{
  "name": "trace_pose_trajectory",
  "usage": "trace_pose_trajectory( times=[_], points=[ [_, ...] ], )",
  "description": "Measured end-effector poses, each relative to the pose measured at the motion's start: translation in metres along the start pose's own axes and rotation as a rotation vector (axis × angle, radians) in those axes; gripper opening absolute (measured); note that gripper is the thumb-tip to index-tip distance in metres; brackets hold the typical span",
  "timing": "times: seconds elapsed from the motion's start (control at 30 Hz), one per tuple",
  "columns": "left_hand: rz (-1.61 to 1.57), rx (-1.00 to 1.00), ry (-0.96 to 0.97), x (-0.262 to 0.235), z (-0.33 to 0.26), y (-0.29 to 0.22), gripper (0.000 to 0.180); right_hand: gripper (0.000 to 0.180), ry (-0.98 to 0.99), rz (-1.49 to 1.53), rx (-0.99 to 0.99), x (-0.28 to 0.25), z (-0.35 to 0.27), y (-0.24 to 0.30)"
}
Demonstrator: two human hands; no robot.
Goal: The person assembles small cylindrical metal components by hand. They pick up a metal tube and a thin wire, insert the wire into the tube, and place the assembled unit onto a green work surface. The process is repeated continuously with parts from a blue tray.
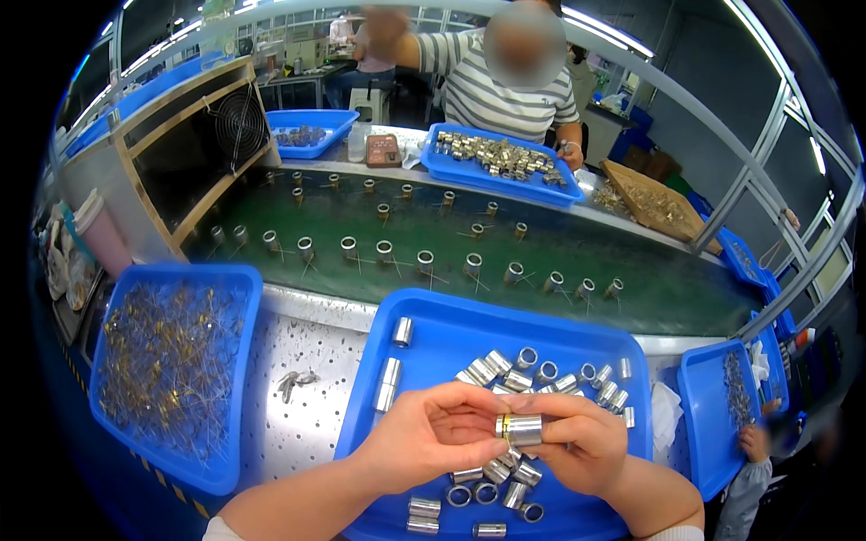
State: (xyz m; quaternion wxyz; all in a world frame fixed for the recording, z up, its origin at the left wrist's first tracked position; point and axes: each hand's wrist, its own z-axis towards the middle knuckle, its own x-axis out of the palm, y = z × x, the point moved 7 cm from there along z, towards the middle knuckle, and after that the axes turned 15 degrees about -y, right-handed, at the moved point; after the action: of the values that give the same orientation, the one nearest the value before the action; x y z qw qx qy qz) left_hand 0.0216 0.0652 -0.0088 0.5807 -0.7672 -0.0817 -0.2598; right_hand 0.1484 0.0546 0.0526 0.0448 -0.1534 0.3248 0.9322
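Note:
Over a large blue tray (361,424), my two hands meet at one silver metal cylinder (525,429). My right hand (585,444) grips it between thumb and fingers at its right end. From the other side, the fingertips of my left hand (442,431) close in on its left end, where a small yellow piece (506,426) shows. Whether that piece sits inside the cylinder or against its rim, I cannot tell. Below and beyond my hands, several similar loose cylinders (527,358) lie in the tray, some upright, some on their sides.
Left stands a blue tray (252,361) of thin-wired yellow parts. Behind, a green belt (361,216) carries rows of cylinders with wires. Across it, a person in a striped top (505,99) is by a full blue tray (433,171). Another person's hand (754,442) is at the right tray (699,406).

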Motion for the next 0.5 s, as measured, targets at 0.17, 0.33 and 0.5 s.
trace_pose_trajectory(
  times=[0.17,0.33,0.5],
  points=[
    [0.04,-0.016,0.014,0.0057,-0.0005,-0.0033,0.039,0.016,0.01,-0.027,0.019,-0.0038,0.0027,0.0084],
    [0.036,-0.007,-0.012,0.0031,-0.0013,-0.0032,0.038,0.018,0.029,-0.014,0.06,-0.0023,0.0006,0.0066],
    [0.039,-0.002,-0.019,0.0006,0.0006,-0.0014,0.036,0.016,-0.004,0.033,0.095,-0.0027,-0.003,0.0007]
  ],
)
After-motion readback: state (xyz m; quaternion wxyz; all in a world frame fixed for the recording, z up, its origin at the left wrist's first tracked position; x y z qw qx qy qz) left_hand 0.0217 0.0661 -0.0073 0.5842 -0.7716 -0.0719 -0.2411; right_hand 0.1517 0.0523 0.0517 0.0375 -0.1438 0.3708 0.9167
